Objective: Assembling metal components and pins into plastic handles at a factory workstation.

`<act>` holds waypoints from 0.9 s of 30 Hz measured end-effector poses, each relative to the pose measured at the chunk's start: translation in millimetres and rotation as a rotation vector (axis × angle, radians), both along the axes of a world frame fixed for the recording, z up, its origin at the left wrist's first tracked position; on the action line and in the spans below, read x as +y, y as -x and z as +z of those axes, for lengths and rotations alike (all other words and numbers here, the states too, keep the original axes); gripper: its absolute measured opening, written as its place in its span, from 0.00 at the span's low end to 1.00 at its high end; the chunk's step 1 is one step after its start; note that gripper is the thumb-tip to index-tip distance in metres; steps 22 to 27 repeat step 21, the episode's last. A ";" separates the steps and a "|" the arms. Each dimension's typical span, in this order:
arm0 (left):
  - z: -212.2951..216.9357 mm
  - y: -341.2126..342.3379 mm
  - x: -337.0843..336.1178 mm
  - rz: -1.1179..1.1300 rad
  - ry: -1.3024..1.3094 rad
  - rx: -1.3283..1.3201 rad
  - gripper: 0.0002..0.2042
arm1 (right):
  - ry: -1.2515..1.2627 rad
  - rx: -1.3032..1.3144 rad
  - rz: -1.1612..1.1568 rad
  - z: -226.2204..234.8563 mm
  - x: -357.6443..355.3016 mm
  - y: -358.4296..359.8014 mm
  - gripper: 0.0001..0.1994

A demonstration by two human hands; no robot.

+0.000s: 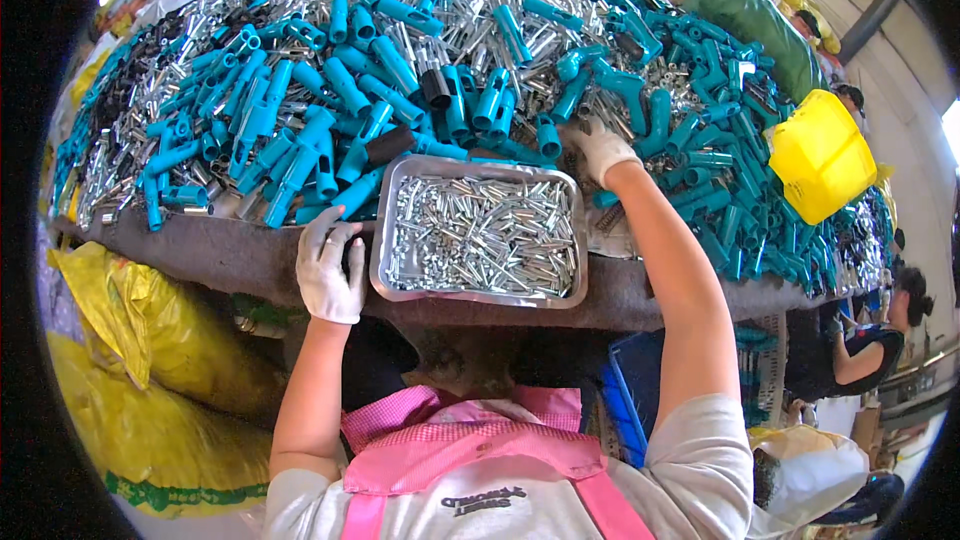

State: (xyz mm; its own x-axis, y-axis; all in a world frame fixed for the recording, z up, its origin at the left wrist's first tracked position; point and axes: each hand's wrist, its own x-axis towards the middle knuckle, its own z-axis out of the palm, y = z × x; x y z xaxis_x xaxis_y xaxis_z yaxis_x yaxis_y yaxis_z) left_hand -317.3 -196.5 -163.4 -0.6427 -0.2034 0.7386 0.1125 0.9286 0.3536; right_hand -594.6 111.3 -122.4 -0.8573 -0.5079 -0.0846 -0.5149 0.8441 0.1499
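A rectangular metal tray [380,240] full of short silvery pins [480,235] sits at the table's front edge. My left hand [332,270], in a whitish glove with bare fingertips, is beside the tray's left side; its fingers are apart and hold nothing. Past the tray's back right corner, my gloved right hand [606,154] reaches into the heap, fingers bent among small metal parts. Its fingertips are partly hidden, and what they grip cannot be made out. Teal pipe-like sleeves [492,100] and a curved teal handle [622,90] lie close to it.
Teal tubes, black sleeves and silvery rods heap over the wide table [200,240]. A yellow plastic container [820,157] rests on the right of the heap. Yellow sacks [160,410] stand below left, a blue crate [630,395] below right. Other people [880,330] are around the table.
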 end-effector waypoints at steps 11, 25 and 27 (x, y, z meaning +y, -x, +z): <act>-6.4 -1.4 -0.9 0.003 0.015 0.041 0.06 | 0.401 0.080 0.086 39.4 -22.3 -20.6 0.14; -4.9 -2.5 -3.3 -0.049 -0.047 0.042 0.06 | 0.404 0.084 -0.274 10.9 -124.6 56.2 0.22; -4.9 -2.5 -3.3 -0.049 -0.047 0.042 0.06 | 0.404 0.084 -0.274 10.9 -124.6 56.2 0.22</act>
